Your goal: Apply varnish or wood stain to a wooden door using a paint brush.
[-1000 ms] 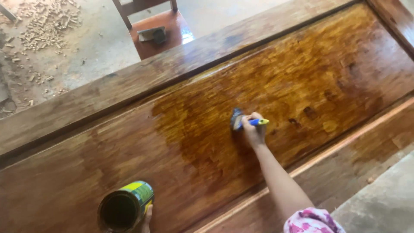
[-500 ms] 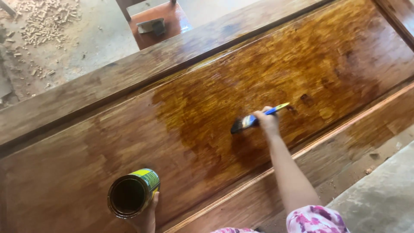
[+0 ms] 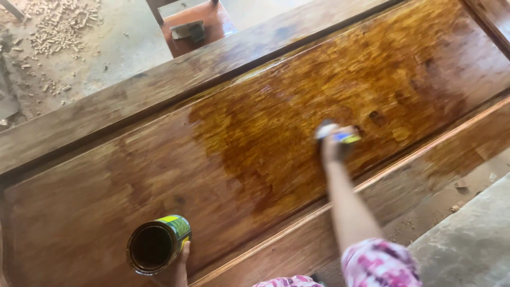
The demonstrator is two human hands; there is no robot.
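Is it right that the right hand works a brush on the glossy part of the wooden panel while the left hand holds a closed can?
Not quite: the can is open, its dark inside showing in the head view. The right hand does work the brush on the glossy part of the wooden panel, and the left hand holds the can.

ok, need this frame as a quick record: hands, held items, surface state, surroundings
right hand: right hand holds a paintbrush, motion-blurred, on the wooden panel
left hand: left hand holds an open tin can, green and yellow label, dark inside
surface: glossy wet patch mid-panel; left part duller
frame: raised wooden rail along the far edge
surroundings: wood chips on the floor, red-brown chair seat beyond the rail
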